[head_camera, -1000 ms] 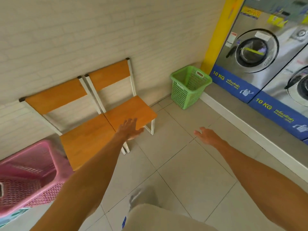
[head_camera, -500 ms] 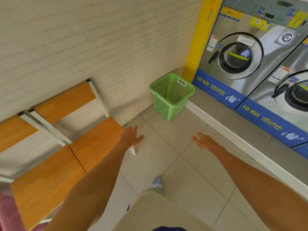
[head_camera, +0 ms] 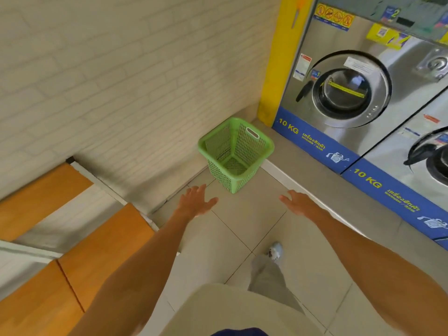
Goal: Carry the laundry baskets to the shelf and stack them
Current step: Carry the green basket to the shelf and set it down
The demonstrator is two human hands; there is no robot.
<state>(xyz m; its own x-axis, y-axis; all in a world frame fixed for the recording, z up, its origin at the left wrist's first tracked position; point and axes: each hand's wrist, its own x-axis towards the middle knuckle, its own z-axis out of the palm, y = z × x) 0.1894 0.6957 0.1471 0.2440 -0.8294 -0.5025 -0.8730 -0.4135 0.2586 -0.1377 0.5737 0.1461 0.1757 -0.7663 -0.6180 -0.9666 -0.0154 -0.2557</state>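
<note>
While both arms stretch forward over the pale tiled floor [head_camera: 244, 229], the left hand [head_camera: 195, 202] and the right hand [head_camera: 297, 202] are spread flat with fingers apart, holding nothing. The green perforated plastic laundry basket [head_camera: 234, 154] stands upright and empty just beyond them, between the two hands and touched by neither, in the corner where the cream brick wall [head_camera: 121, 81] meets the steel front-loading washing machine [head_camera: 351, 88]. The orange wooden chairs [head_camera: 97, 248] at the left are cut off by the frame edge; the machine's stickers are too blurred to read.
</note>
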